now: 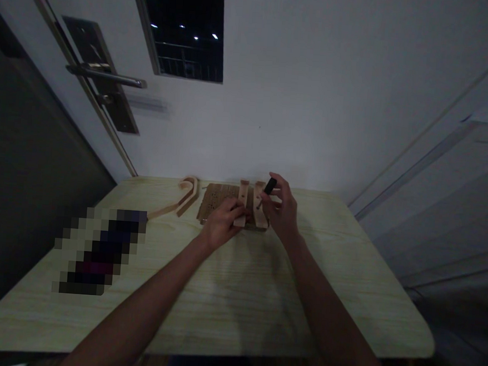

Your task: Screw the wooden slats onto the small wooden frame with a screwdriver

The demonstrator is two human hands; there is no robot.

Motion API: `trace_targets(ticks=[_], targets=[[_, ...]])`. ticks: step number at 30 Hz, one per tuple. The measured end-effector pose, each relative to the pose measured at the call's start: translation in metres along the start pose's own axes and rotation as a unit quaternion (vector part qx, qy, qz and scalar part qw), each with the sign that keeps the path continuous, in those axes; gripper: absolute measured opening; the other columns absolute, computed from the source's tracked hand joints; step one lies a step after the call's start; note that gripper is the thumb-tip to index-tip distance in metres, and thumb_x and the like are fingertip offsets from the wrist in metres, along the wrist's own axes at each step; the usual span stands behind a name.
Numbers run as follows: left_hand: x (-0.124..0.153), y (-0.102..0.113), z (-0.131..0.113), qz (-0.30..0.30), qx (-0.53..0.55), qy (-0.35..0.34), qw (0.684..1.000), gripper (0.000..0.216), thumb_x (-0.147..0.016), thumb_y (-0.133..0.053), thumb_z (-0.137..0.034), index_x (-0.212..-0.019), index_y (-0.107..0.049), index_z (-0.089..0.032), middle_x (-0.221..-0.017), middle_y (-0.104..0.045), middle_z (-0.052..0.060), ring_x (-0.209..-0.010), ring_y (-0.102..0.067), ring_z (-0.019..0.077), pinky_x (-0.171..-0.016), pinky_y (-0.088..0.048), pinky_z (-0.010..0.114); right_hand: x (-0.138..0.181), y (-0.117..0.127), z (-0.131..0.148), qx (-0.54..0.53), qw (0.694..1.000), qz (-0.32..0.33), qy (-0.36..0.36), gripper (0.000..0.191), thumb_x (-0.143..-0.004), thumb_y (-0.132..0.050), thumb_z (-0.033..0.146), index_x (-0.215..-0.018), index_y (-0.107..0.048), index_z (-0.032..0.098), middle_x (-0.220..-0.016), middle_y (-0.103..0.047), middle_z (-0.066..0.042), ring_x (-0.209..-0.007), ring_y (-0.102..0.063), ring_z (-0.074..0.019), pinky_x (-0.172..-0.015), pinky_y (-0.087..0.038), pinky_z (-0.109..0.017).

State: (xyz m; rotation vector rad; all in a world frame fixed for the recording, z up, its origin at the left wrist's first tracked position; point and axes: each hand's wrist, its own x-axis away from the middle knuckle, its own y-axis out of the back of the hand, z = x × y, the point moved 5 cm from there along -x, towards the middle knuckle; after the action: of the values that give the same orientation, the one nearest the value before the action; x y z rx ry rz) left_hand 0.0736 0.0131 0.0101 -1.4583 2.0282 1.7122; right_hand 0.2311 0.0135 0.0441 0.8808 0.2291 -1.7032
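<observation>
A brown wooden panel with small holes lies flat at the far middle of the table. Two light wooden strips stand on its right part: one strip under my left hand and another strip beside it. My left hand is closed, its fingers pinching the lower end of the left strip. My right hand is closed round a small screwdriver with a black handle, its tip pointing down at the strips.
Two curved wooden pieces lie left of the panel. A blurred dark object rests on the left of the pale wooden table. A white wall stands right behind the table. A door with a metal handle is at the left.
</observation>
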Motion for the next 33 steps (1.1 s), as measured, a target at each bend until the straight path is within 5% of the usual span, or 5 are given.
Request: trace_targets(ticks=[6,13,22,29,33], targets=[[0.0002,-0.0002,0.0010,0.000,-0.002,-0.004,1.000,0.015,-0.083,-0.057,-0.018,-0.097,-0.063,-0.018,-0.099,-0.056,0.007,-0.096,-0.053,0.0206,-0.081,-0.048,0.032,0.0004,-0.0014,0.0045,-0.042,0.998,0.047,0.009,0.046,-0.092,-0.045,0.035,-0.136,-0.036,0.028,-0.111,-0.062,-0.008,-0.088,-0.065,-0.0155,-0.066,-0.058,-0.026],[0.0000,-0.0002,0.0010,-0.005,-0.001,-0.006,1.000,0.018,-0.081,-0.058,-0.015,-0.098,-0.063,-0.018,-0.100,-0.056,0.007,-0.097,-0.054,0.0201,-0.083,-0.048,0.032,-0.0007,-0.0011,-0.0021,0.021,0.999,-0.021,0.034,0.040,-0.086,-0.055,0.036,-0.125,-0.050,0.030,-0.109,-0.057,-0.006,-0.074,-0.058,-0.0120,-0.057,-0.057,-0.024],[0.0003,-0.0012,0.0015,0.003,-0.003,0.000,1.000,0.016,-0.084,-0.056,-0.018,-0.098,-0.063,-0.018,-0.102,-0.056,0.008,-0.098,-0.054,0.0205,-0.083,-0.048,0.033,0.0000,-0.0023,0.0059,-0.023,0.998,0.038,0.047,0.047,-0.090,-0.047,0.035,-0.136,-0.038,0.027,-0.109,-0.064,-0.006,-0.088,-0.066,-0.0161,-0.078,-0.057,-0.031],[-0.0005,-0.0006,0.0012,-0.003,-0.001,-0.006,1.000,0.017,-0.083,-0.055,-0.018,-0.098,-0.063,-0.018,-0.099,-0.057,0.007,-0.095,-0.054,0.0204,-0.081,-0.048,0.033,-0.0034,0.0040,0.0005,0.072,0.994,-0.045,0.069,0.047,-0.081,-0.062,0.036,-0.125,-0.048,0.028,-0.107,-0.063,-0.005,-0.072,-0.062,-0.0144,-0.072,-0.056,-0.034],[-0.0009,-0.0004,0.0004,-0.002,-0.003,-0.005,1.000,0.016,-0.083,-0.056,-0.017,-0.097,-0.063,-0.018,-0.099,-0.056,0.007,-0.096,-0.054,0.0205,-0.081,-0.048,0.033,-0.0030,0.0030,0.0050,0.070,0.994,-0.018,0.077,0.050,-0.084,-0.057,0.036,-0.131,-0.042,0.028,-0.113,-0.062,-0.007,-0.091,-0.063,-0.0183,-0.079,-0.055,-0.036]])
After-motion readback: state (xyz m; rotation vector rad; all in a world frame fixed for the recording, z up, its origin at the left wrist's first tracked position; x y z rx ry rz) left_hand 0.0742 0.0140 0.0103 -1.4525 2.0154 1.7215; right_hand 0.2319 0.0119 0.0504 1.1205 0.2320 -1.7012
